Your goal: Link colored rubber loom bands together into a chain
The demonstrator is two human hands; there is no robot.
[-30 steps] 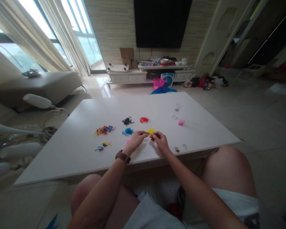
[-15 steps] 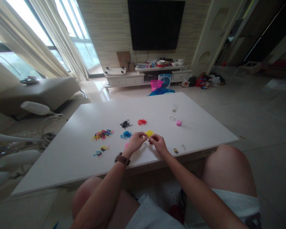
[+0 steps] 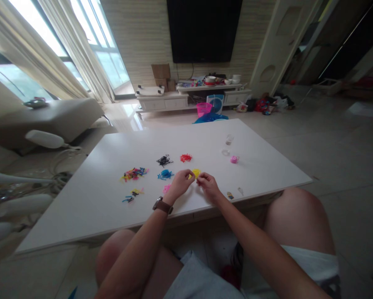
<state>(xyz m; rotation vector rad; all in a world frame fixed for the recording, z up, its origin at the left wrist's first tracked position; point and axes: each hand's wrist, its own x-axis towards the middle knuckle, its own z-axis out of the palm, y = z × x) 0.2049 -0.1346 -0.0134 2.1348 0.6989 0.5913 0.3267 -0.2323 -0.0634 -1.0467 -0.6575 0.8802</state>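
Observation:
Both hands are over the near part of a white table point(image 3: 96, 207), close together beside a yellow pile point(image 3: 196, 172). My left hand point(image 3: 182, 182) is closed in a pinch, and what it holds is too small to name. Facing it, my right hand point(image 3: 207, 186) is also pinched, its contents not clear. A pink pile point(image 3: 167, 189) lies partly behind my left wrist. Farther left and back are blue point(image 3: 165, 174), black point(image 3: 164, 160) and red point(image 3: 185, 158) piles of small pieces.
At the left lie a mixed-colour pile point(image 3: 135, 174) and a smaller group point(image 3: 133, 195). Toward the right are a pink object point(image 3: 234, 159), clear items point(image 3: 225, 153), a small yellow figure point(image 3: 230, 195) and a clear piece point(image 3: 240, 191).
Both hands have shifted slightly, with a small gap still between their fingertips. The red bit under my right fingers no longer shows. The camera view has moved a little.

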